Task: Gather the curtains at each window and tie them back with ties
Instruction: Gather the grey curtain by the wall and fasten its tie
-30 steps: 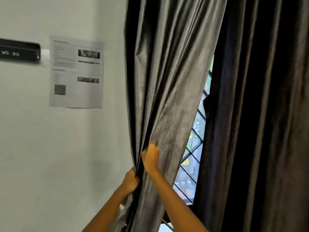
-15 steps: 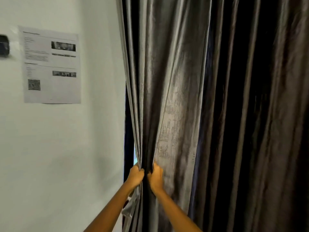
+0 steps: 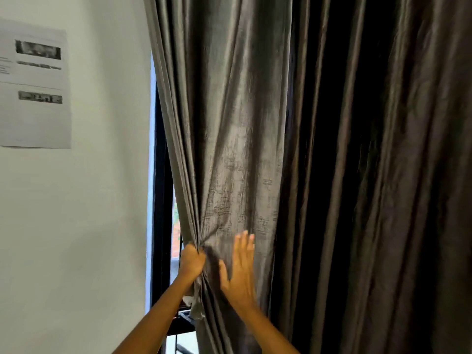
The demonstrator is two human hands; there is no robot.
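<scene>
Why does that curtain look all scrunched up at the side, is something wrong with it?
Nothing is broken. The left hand grips the grey curtain in a bunch at its edge, so the folds pull toward that spot. The right hand is open and flat against the cloth. No tie shows.

Printed notice (image 3: pixel 34 84) cut off at left — text blurred, perhaps unreadable; window (image 3: pixel 176 233) mostly curtained.

A single head-worn view looks forward and slightly down from close in front of the curtain (image 3: pixel 229 149), which fills the middle and right of the frame. The wall (image 3: pixel 102 200) with a paper sheet (image 3: pixel 35 85) takes the left. Both forearms rise from the bottom edge, so the hands sit low in the centre. Wide-angle bending shows at the edges.
</scene>
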